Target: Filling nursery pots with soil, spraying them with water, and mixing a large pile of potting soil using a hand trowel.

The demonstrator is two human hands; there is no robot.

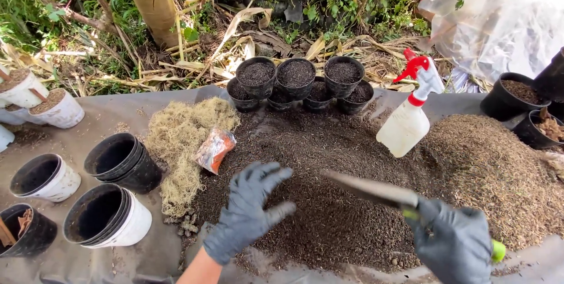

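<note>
Over the loose dark soil heap [329, 201], right hand [455, 243] grips a rigid, light trowel [376, 191] by its handle, left hand [249, 210] spread open.

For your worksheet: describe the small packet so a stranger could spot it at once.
Start at the dark soil heap on the grey sheet. At its left edge lies pale stringy moss. The packet sits between them: the only shiny orange and clear plastic item there.

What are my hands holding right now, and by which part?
Right hand grips a trowel by its green handle; left hand holds nothing, spread over the dark soil.
</note>
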